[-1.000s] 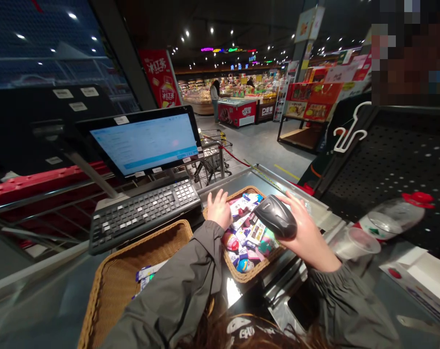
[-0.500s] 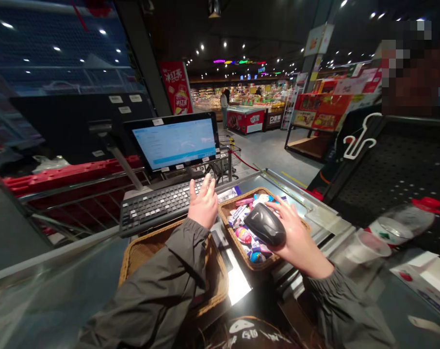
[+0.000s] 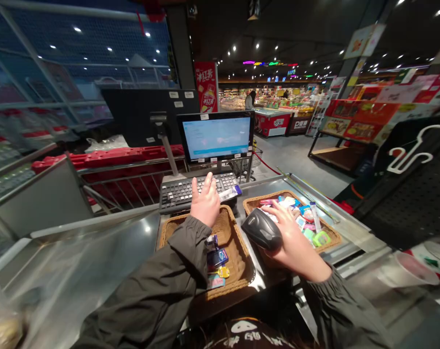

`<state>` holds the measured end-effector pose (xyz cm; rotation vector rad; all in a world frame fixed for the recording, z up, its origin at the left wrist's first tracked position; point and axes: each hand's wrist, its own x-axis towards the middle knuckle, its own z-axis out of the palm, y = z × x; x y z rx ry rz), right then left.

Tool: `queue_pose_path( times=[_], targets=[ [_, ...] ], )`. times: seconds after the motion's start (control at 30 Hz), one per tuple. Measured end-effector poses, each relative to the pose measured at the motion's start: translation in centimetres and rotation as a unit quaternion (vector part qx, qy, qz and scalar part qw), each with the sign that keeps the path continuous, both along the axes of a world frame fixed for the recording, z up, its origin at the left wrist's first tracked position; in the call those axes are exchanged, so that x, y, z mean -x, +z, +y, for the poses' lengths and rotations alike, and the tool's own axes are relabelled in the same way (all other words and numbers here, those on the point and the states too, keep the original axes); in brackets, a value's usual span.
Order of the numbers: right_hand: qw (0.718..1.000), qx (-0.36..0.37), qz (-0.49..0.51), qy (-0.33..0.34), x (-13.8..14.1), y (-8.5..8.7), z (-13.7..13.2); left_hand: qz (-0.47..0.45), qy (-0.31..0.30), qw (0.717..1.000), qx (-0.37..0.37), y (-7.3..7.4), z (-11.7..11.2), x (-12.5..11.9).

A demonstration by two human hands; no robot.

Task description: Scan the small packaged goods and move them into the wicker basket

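My right hand (image 3: pixel 291 237) is wrapped round a black handheld barcode scanner (image 3: pixel 262 230), which points up and to the left. Under and beyond it stands a wicker basket (image 3: pixel 334 237) full of small packaged goods (image 3: pixel 307 213). My left hand (image 3: pixel 205 202) is open, fingers apart, above the far edge of another wicker basket (image 3: pixel 237 242) and in front of a black keyboard (image 3: pixel 176 194). A few small packets (image 3: pixel 217 258) lie in this basket, partly hidden by my left sleeve. A white and blue packet (image 3: pixel 229 193) rests at the keyboard's right end.
Behind the keyboard stands a lit monitor (image 3: pixel 218 138), with a larger dark screen back (image 3: pixel 139 116) to its left. A metal counter (image 3: pixel 125 247) stretches left, with a bagged item (image 3: pixel 3 322) at the corner. A plastic cup (image 3: pixel 405 271) and a white hanger (image 3: pixel 411 150) are at right.
The view has turned left, so the monitor, keyboard and baskets sit further right. More of the left basket's packets show. My right hand keeps hold of the scanner; my left stays open.
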<state>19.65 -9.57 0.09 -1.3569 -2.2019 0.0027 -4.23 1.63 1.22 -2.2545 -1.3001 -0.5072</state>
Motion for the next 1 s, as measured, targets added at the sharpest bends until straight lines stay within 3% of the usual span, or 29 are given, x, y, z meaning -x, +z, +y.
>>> queue_pose_path(
  times=[0.37, 0.67, 0.87, 1.0],
  targets=[
    [1.000, 0.005, 0.002, 0.011, 2.8, -0.4, 0.3, 0.018, 0.019, 1.000, 0.004, -0.4, -0.5, 3.3],
    [1.000, 0.030, -0.002, 0.010, 3.7, -1.0, 0.5, 0.028, 0.013, 1.000, 0.000, -1.1, -0.1, 4.5],
    [1.000, 0.016, 0.003, 0.006, 3.2, -1.0, 0.6, 0.042, 0.010, 0.999, 0.032, -2.2, 0.2, 4.7],
    [1.000, 0.005, 0.020, -0.012, 2.7, -0.7, 0.5, 0.073, 0.010, 0.993, 0.096, -3.9, 0.1, 4.6]
  ],
)
